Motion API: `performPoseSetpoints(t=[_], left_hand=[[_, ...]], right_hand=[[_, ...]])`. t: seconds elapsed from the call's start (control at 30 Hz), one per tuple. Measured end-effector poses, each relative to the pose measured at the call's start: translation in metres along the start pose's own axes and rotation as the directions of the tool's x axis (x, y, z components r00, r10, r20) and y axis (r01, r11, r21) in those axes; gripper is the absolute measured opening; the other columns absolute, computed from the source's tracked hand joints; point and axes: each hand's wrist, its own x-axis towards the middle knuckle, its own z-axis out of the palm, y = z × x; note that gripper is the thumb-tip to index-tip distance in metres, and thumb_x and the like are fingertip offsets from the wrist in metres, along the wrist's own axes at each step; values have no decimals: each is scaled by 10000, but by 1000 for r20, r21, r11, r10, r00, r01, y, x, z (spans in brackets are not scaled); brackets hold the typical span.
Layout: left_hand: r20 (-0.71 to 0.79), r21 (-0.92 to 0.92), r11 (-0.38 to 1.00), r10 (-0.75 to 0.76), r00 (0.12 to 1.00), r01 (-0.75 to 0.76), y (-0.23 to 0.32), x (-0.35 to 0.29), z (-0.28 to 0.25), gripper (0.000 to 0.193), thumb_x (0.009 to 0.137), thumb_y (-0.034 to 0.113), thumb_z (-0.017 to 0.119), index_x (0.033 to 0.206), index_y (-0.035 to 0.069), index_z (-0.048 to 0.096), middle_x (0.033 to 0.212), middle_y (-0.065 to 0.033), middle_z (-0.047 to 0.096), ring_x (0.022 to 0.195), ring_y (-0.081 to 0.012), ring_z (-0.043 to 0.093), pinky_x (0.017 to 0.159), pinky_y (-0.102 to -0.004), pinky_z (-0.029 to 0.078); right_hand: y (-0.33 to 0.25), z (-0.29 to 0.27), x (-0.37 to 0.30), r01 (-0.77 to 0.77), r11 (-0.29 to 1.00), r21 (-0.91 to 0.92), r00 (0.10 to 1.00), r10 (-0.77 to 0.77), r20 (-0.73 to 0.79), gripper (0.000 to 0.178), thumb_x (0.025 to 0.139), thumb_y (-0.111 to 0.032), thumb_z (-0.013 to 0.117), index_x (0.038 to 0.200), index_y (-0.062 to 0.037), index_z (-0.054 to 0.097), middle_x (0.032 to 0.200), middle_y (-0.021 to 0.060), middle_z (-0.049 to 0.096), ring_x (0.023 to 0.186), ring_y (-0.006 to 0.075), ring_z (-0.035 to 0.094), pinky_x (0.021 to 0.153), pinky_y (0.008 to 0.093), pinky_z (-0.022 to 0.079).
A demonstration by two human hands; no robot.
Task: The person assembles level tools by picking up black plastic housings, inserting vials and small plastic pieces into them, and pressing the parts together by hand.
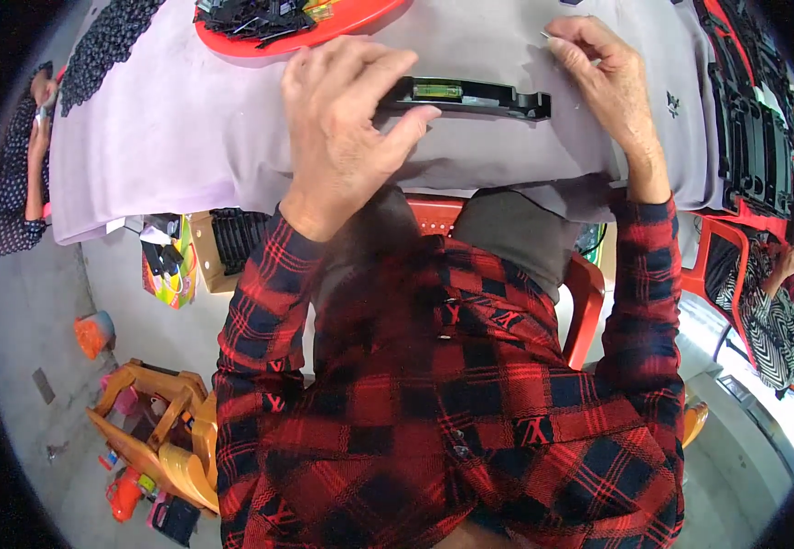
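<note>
A black spirit level (488, 99) with a yellow-green vial (437, 91) lies across the cloth-covered table. My left hand (347, 123) grips its left end between thumb and fingers, hiding that end. The right end, with a curved notch, shows uncovered. Off to the right and apart from the level, my right hand (612, 82) is closed in a pinch. A small thin pale tip sticks out from its fingertips, too small to name.
A red tray (301, 41) of small black parts is at the far edge. Black pieces pile up far left (109, 46); black level bodies (763, 137) stack at right. Other people sit at both sides. A wooden chair (164, 430) stands on the floor at lower left.
</note>
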Motion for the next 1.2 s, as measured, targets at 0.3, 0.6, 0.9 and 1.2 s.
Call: performPoseSetpoints(t=[0.3, 0.6, 0.9, 1.2], left_hand=[[46, -56, 998, -4, 999, 7, 3, -3, 6, 338, 692, 141, 807, 1007, 93, 694, 991, -32, 640, 943, -267, 610, 979, -460, 419], [42, -67, 998, 21, 999, -18, 2, -3, 10, 296, 696, 85, 800, 975, 113, 706, 945, -14, 639, 876, -245, 626, 873, -413, 458], [63, -98, 995, 18, 998, -12, 4, -4, 17, 275, 708, 75, 800, 971, 103, 724, 987, -28, 659, 885, -251, 640, 767, -369, 500], [66, -74, 996, 57, 996, -52, -1, -9, 24, 289, 715, 65, 794, 991, 122, 731, 1017, -41, 661, 913, -258, 638, 774, -374, 506]], right_hand=[[-50, 27, -16, 411, 907, -94, 912, -407, 56, 136, 826, -149, 733, 931, -68, 700, 873, 64, 598, 816, 283, 580, 740, 392, 477], [-61, 50, -36, 382, 868, -319, 924, -367, 109, 222, 793, -216, 756, 972, -99, 697, 929, 44, 557, 896, 259, 520, 771, 394, 398], [-68, 57, -38, 414, 844, -342, 910, -395, 128, 250, 753, -199, 761, 952, -79, 669, 926, 48, 538, 913, 259, 526, 769, 395, 399], [-74, 33, -19, 562, 738, -375, 821, -442, 360, 360, 746, -121, 766, 1080, -51, 654, 976, 64, 578, 942, 277, 567, 849, 396, 456]])
